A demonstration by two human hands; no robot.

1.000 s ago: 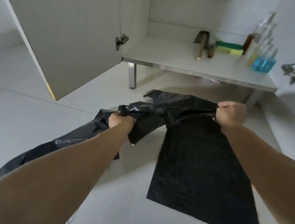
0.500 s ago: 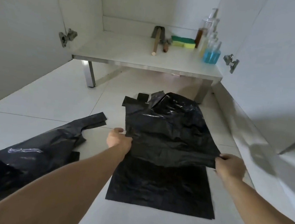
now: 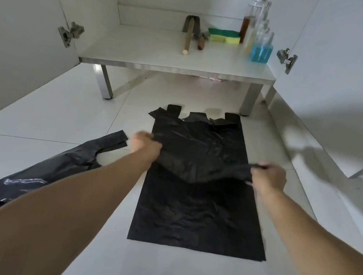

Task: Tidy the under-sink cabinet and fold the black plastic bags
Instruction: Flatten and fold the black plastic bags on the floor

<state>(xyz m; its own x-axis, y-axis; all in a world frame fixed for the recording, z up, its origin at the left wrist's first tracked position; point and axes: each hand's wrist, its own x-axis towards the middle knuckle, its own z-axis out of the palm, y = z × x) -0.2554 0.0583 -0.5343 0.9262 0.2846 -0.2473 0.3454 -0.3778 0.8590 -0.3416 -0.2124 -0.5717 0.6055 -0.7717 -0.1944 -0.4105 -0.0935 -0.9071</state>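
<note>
A black plastic bag (image 3: 199,148) hangs slack between my hands, its handles resting on the floor toward the cabinet. My left hand (image 3: 144,145) grips its left edge and my right hand (image 3: 266,176) pinches its right edge. Beneath it lies another black bag (image 3: 198,216), spread flat on the white floor tiles. A third black bag (image 3: 36,172) lies crumpled on the floor at the left, partly hidden by my left forearm. The open under-sink cabinet (image 3: 175,59) is straight ahead.
On the cabinet shelf stand several bottles (image 3: 258,39), one with blue liquid, two green-yellow sponges (image 3: 223,36) and wooden-handled tools (image 3: 188,36). Both cabinet doors stand open, left (image 3: 17,39) and right (image 3: 341,76). Metal legs (image 3: 106,83) hold the shelf above the floor.
The bag in my hands has been drawn toward me and laid flatter over the flat bag, its handles now straightened out on the floor. The view has steadied on the cabinet.
</note>
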